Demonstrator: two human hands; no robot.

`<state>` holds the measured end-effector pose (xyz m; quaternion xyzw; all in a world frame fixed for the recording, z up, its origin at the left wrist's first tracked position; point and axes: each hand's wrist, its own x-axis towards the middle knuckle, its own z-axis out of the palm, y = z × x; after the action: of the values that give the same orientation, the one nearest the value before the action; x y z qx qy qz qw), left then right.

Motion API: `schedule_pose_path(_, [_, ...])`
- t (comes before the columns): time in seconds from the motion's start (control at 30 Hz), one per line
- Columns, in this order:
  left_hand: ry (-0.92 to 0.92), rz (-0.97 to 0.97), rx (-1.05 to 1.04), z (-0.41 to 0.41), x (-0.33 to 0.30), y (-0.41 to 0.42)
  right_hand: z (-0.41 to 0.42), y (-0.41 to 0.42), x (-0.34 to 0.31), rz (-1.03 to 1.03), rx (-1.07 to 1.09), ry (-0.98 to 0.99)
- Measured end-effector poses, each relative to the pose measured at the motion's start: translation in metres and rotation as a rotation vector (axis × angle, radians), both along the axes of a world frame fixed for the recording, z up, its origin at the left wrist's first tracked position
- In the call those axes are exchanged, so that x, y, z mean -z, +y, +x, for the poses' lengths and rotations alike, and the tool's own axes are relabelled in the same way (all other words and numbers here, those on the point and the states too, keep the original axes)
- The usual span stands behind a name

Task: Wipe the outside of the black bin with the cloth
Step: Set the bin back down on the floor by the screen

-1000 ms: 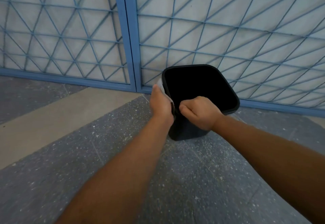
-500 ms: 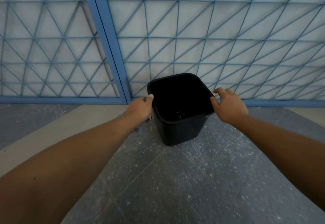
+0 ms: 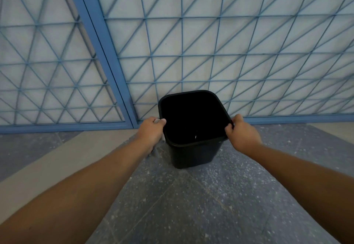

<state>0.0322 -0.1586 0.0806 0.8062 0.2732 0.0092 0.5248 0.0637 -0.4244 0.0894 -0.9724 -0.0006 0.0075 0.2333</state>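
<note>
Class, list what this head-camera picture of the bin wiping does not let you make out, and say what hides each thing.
1. Most of the cloth: head view, covered by the left hand; only small white bits show.
2. The black bin far and side outer walls: head view, hidden by its own rim and body.
3. The bin's inside bottom: head view, too dark.
4. The right hand fingertips: head view, curled over the rim.

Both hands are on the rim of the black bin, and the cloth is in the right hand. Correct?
Not quite. In the head view the cloth is under the left hand, against the black bin. The right hand grips the rim bare.
</note>
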Motion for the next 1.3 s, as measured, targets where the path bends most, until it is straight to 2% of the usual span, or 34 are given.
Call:
schedule_pose_path(0.2, [-0.057,-0.087,0.051,0.023,-0.007,-0.005,0.005,-0.006,0.0,0.025,0.093,-0.058])
schedule_pose_path(0.6, [-0.03,-0.086,0.1,0.041,-0.009,-0.009,0.018,-0.001,0.008,0.086,0.154,-0.065])
schedule_pose_path(0.97, [0.093,-0.084,0.138,0.032,-0.025,0.002,0.017,0.0,0.003,-0.007,0.166,0.008])
schedule_pose_path(1.07, [0.135,-0.054,0.066,0.021,-0.035,0.015,0.01,0.014,-0.014,-0.089,0.139,-0.172])
schedule_pose_path(1.1, [0.135,-0.058,0.06,0.016,-0.041,0.019,0.007,0.025,-0.022,-0.073,0.08,-0.28])
schedule_pose_path(1.17, [0.118,-0.127,0.077,0.009,-0.049,0.03,-0.002,0.054,-0.041,0.125,-0.128,-0.37])
schedule_pose_path(1.2, [0.095,-0.183,0.066,0.005,-0.052,0.036,-0.01,0.074,-0.049,0.267,-0.238,-0.316])
schedule_pose_path(1.3, [-0.007,-0.383,-0.082,-0.01,-0.058,0.048,-0.04,0.136,-0.062,0.534,-0.423,0.038])
